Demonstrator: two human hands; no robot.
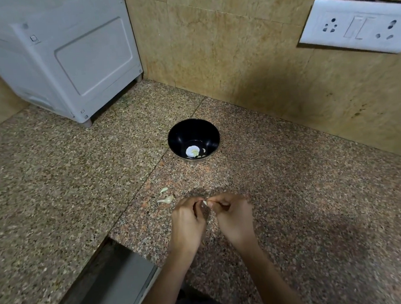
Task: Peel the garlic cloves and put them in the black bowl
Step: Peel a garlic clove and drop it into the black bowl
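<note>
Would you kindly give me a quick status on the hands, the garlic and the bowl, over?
Left hand and right hand both pinching one garlic clove. Black bowl ahead, some garlic inside. Loose bits left of hands; nothing blocking bowl.

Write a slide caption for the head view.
Left hand and right hand pinch a garlic clove above the counter, near the black bowl.

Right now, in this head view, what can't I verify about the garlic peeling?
Head view:
- Small pale garlic clove: mostly hidden by the fingers of left hand and right hand; peel state unclear.
- Pale contents in the round black bowl: too small to count cloves.
- Pale scraps on the speckled granite counter: clove or skin, too small to tell.
</note>
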